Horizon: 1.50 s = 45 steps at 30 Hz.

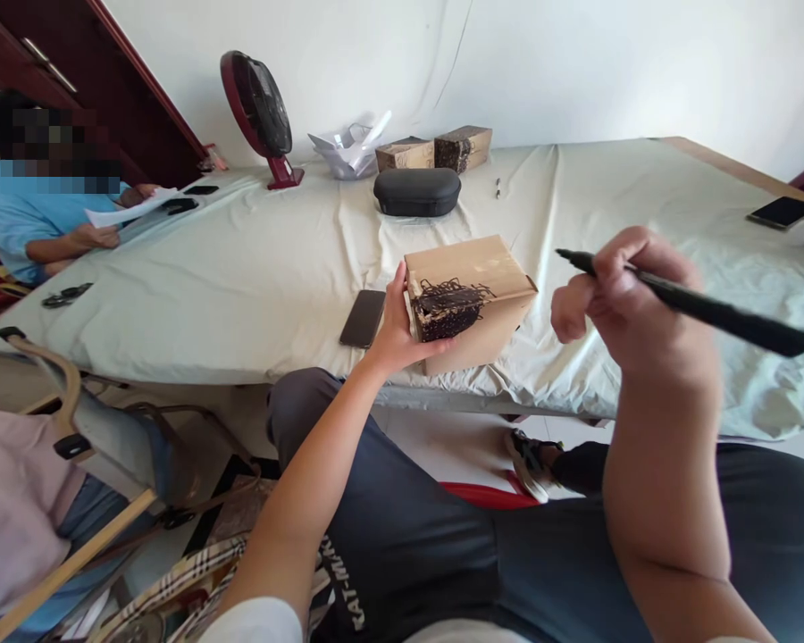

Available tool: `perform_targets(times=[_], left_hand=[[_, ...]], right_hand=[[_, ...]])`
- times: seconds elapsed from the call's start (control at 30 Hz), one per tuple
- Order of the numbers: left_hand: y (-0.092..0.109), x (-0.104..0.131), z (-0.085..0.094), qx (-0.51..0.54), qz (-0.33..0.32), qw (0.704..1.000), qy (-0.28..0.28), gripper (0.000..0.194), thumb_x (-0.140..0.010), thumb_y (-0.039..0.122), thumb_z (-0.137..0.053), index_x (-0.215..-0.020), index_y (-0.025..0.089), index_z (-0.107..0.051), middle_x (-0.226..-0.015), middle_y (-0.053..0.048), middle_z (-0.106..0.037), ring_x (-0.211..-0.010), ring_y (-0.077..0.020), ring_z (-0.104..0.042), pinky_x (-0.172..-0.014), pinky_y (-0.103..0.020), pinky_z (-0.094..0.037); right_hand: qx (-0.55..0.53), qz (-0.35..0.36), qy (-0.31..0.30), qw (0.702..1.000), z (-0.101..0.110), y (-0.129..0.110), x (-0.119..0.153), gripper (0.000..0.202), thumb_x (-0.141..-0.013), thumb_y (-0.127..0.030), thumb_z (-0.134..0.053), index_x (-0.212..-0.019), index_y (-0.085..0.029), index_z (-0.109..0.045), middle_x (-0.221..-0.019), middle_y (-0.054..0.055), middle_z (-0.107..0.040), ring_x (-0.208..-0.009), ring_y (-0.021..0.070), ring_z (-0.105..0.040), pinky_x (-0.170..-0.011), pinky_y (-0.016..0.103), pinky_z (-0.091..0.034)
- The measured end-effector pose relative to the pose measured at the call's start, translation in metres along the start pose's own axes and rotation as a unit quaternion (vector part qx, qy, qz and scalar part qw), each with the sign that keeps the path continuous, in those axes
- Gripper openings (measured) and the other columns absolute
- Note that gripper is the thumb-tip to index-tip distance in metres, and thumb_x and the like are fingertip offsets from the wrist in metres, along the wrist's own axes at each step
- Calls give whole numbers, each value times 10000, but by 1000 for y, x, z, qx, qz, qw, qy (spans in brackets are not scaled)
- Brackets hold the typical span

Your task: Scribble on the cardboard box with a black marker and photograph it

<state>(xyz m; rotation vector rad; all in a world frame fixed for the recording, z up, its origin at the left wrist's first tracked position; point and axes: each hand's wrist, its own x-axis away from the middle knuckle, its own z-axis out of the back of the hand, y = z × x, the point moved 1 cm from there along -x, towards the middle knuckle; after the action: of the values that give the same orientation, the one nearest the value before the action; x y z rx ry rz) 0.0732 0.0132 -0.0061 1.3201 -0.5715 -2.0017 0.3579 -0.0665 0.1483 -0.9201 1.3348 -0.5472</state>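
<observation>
A brown cardboard box (473, 268) is tilted at the near edge of the covered table, with dark scribbles over one end and part of its top. My left hand (398, 330) grips that scribbled end, thumb and fingers spread around its corner. Raised to the right of the box, my right hand (633, 295) pinches a black marker pen (716, 308). The pen's dark tip points left towards the box without touching it. Beside my left hand lies a black smartphone (363, 319).
Behind the box sit a black zip case (416, 193), two scribbled cardboard boxes (464, 147), a plastic bag (352, 152) and a dark red fan (261, 116). A person in blue (33, 214) holds papers at the left. A chair (107, 429) stands at the lower left.
</observation>
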Motion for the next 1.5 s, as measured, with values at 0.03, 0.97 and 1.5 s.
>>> perform_targets(times=[0.03,0.97,1.5], left_hand=[[0,0,0,-2,1,1000,1,1532,-623,742,-964,-1734,452,51,-1831,-151,-94,-1689,-462,-224,-1359,-678,-247],[18,-2,0,-41,-23,999,6,1455,-680,763,-921,-1736,419,18,-1742,-158,-213,-1649,-469,-284,-1325,-690,-347],[13,-1,1,-31,-14,999,10,1458,-660,703,-966,-1732,435,-15,-1740,-148,-242,-1652,-467,-301,-1313,-706,-376]], right_hand=[[-13,4,-15,1000,-10,-2,-9,292,-1006,-552,-727,-908,-287,-654,-543,-61,-585,-390,145,-517,-423,315,-387],[157,-69,-79,982,-57,34,-62,144,-817,-259,-686,-696,-230,-613,-623,-13,-477,-621,150,-456,-567,309,-389],[206,-40,-83,974,-59,41,-63,117,-782,-228,-730,-717,-240,-633,-680,1,-589,-667,167,-495,-593,327,-427]])
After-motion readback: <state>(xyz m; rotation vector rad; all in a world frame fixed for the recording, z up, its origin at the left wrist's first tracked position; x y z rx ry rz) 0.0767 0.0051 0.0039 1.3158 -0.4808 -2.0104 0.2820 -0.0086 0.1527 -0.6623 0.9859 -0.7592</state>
